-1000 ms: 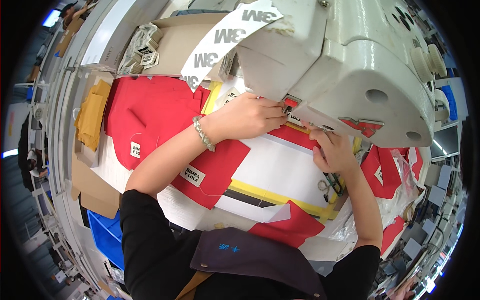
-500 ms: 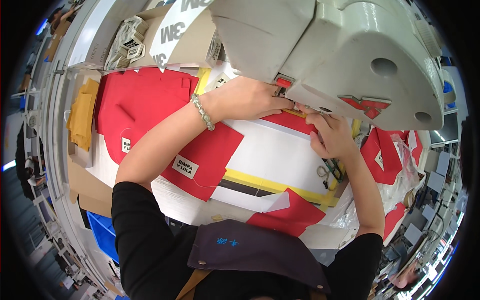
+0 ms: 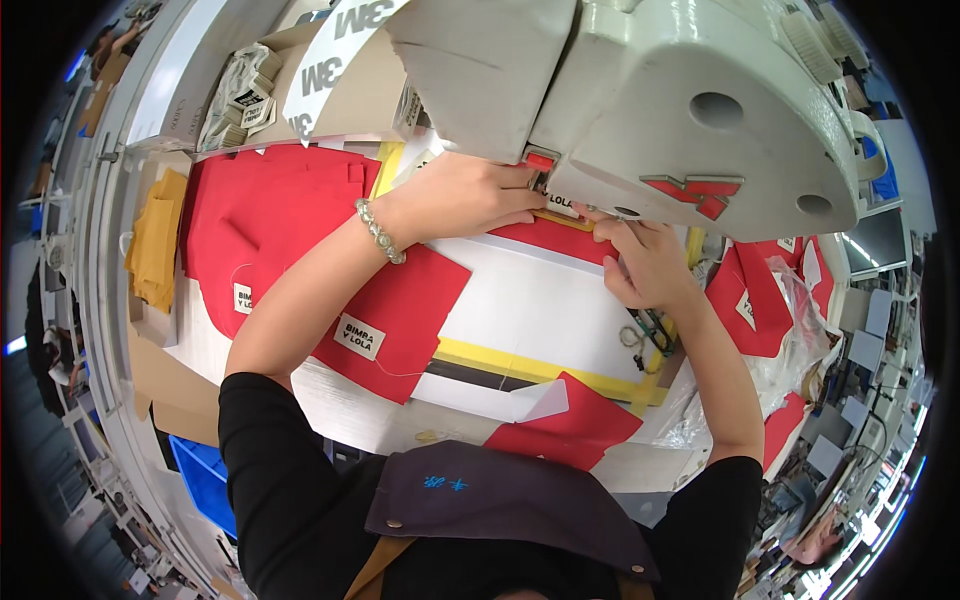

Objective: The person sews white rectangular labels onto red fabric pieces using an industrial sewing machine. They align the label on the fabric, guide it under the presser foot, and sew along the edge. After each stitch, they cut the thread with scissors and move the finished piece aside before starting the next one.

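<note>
Under the head of a pale grey sewing machine (image 3: 640, 120) lies a red fabric piece (image 3: 555, 238) with a small white label (image 3: 559, 203) on it. My left hand (image 3: 465, 195) rests flat at the left of the label, its fingers stretched toward the needle area. From the right, my right hand (image 3: 645, 262) reaches in with the index fingertip at the label's edge and the thumb held apart. A narrow yellow strip (image 3: 563, 218) shows just below the label. The needle itself is hidden by the machine head and my fingers. Both hands appear to touch the work.
Red fabric pieces (image 3: 270, 195) are stacked at the left, and a labelled red piece (image 3: 405, 300) lies nearer. Dark-handled snips (image 3: 655, 332) sit below my right hand. A box of labels (image 3: 335, 95) stands behind; clear plastic (image 3: 790, 355) and red pieces lie right.
My left fingers have drawn back a little to the left, uncovering more of the label. The right hand keeps nearly the same place. The whole view has shifted slightly.
</note>
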A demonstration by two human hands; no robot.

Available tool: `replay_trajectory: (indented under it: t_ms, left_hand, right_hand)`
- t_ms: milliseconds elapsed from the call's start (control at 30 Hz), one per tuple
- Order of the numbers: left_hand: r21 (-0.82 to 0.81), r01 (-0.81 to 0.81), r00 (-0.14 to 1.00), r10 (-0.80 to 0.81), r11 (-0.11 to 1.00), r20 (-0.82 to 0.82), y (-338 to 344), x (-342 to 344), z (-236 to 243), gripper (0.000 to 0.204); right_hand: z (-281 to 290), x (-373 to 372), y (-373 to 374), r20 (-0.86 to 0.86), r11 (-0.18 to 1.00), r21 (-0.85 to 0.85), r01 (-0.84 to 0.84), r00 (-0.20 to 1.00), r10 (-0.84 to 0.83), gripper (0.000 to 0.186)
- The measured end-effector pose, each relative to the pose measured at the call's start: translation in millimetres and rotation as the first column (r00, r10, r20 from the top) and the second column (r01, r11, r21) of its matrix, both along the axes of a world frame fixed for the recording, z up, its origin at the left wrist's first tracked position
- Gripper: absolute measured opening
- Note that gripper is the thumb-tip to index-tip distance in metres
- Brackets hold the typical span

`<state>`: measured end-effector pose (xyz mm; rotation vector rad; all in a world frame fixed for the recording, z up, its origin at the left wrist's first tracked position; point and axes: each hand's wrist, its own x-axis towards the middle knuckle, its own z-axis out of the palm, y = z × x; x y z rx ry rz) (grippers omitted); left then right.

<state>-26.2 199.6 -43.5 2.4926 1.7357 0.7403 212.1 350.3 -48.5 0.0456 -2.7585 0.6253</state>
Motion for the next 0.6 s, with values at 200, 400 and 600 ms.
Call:
replay_trajectory:
  t_ms: [200, 400, 600]
  left_hand:
    - [0.051, 0.045, 0.999, -0.046, 0.998, 0.008, 3.3, 0.1, -0.6, 0.017]
    - [0.006, 0.049, 0.999, -0.049, 0.999, 0.011, 7.5, 6.1, -3.4, 0.019]
    - [-0.12, 0.041, 0.999, -0.043, 0.992, -0.021, 12.1, 9.8, -6.3, 0.023]
  right_hand:
    - [0.5, -1.4, 0.0, -0.031, 0.998, 0.057, -0.005, 0.999, 0.007, 0.028]
    - [-1.4, 0.9, -1.0, 0.006, 0.998, 0.051, 0.028, 1.0, -0.029, 0.03]
    - [2.4, 1.9, -2.6, 0.02, 0.997, 0.061, 0.045, 0.999, -0.047, 0.03]
